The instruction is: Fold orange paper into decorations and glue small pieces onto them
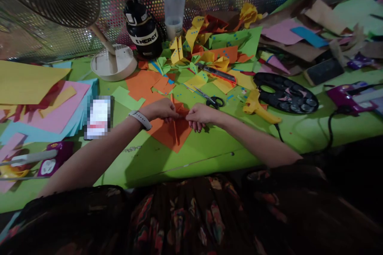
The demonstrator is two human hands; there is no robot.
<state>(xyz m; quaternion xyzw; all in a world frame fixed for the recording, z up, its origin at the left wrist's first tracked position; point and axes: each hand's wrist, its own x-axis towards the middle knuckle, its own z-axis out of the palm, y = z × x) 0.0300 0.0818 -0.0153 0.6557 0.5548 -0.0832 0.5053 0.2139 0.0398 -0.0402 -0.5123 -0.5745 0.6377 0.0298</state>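
Observation:
A folded orange paper point(173, 133) lies on the green table point(209, 147) in front of me. My left hand point(161, 109), with a white watch on its wrist, pinches the paper's upper part with closed fingers. My right hand point(200, 115) is closed on the same fold from the right side, fingertips pressing down. The two hands almost meet over the paper's top crease.
Scissors point(211, 99), a yellow glue gun point(259, 107), a black palette point(285, 93) and a utility knife point(217, 72) lie beyond the hands. Paper scraps cover the back. A fan base point(113, 61), black bottle point(143, 32), paper stacks point(44, 103) and phone point(98, 116) sit left.

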